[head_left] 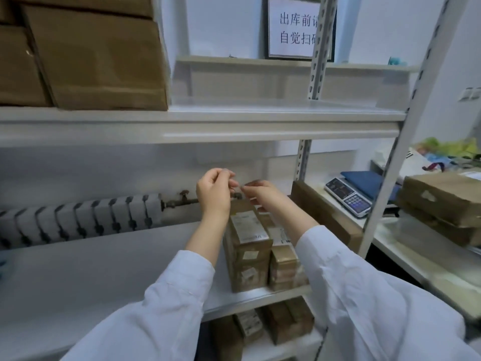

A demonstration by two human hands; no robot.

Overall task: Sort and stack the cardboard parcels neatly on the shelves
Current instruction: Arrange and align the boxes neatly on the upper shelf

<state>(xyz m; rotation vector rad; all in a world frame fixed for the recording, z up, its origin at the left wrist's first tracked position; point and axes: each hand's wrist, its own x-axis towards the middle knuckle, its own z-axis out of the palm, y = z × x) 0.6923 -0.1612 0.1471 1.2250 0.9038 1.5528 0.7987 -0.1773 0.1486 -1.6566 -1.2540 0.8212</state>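
Note:
A stack of small brown cardboard parcels [248, 252] with white labels stands on the middle shelf [104, 277], with a lower, shorter stack [285, 267] beside it on the right. My left hand [214, 192] and my right hand [260, 192] are raised together just above the taller stack, fingertips nearly touching. They seem to pinch something tiny between them; I cannot tell what it is. Neither hand holds a parcel.
Large brown boxes [86, 56] fill the upper shelf on the left. A long box [325, 217] leans at the shelf's right end by the upright [385, 194]. More parcels [263, 324] sit one shelf below. A scale [348, 196] and flat parcels [442, 201] lie on the table to the right. A radiator [78, 220] runs behind.

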